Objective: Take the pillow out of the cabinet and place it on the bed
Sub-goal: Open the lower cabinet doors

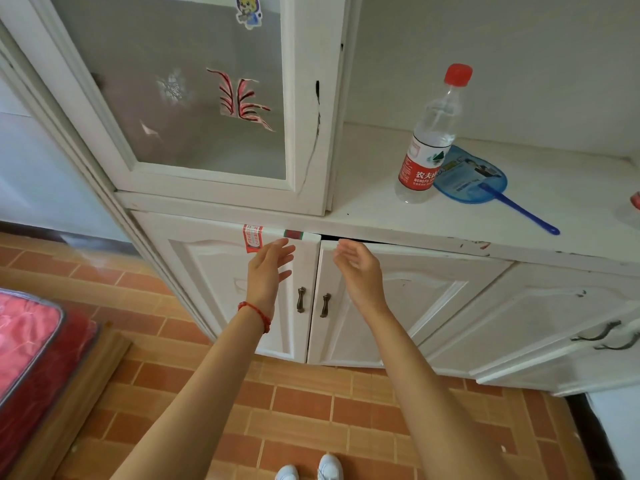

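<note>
A white cabinet (221,271) stands in front of me with two lower doors, each with a dark metal handle (301,299). The right door (415,296) sits slightly ajar at its top, showing a dark gap. The pillow is hidden from view. My left hand (268,268) hovers open in front of the left door's upper edge, a red bracelet on its wrist. My right hand (358,268) hovers open before the right door's upper left corner. Neither hand touches a handle. A corner of the bed (24,341) with a red mattress shows at the lower left.
On the white counter (519,216) stand a water bottle with a red cap (433,140) and a blue hand fan (481,181). A glass door with stickers (207,98) rises above the left. More doors with handles (602,337) lie at right. Brick-pattern floor below.
</note>
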A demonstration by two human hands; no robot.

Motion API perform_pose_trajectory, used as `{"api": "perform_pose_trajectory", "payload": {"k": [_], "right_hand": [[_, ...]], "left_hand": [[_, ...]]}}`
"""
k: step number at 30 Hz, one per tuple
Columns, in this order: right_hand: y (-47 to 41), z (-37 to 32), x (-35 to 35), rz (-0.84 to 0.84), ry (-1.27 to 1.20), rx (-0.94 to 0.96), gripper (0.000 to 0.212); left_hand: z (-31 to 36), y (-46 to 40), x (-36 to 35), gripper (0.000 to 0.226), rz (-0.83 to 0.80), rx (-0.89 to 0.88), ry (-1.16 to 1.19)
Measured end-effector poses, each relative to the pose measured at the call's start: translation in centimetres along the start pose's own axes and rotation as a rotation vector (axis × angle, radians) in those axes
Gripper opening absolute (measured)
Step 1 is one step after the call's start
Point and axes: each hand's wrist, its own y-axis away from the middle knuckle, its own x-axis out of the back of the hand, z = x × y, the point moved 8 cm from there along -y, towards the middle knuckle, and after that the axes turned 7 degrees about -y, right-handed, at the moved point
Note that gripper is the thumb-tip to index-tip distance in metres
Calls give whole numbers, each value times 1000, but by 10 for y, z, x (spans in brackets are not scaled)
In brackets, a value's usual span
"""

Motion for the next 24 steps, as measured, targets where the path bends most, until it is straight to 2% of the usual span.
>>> {"api": "perform_pose_trajectory", "payload": {"k": [7, 14, 18, 24], "right_hand": [[-19, 5, -11, -72, 467, 278, 30], [-25, -2, -29, -23, 837, 613, 27], [-28, 0, -37, -2, 966, 653, 28], [-32, 2, -39, 62, 965, 572, 23]], "left_hand": [[-15, -20, -12, 19, 13, 36, -14], [-21, -35, -15, 19, 35, 50, -21], [-23, -39, -13, 19, 43, 53, -27], [-26, -37, -10, 20, 39, 59, -33]]}}
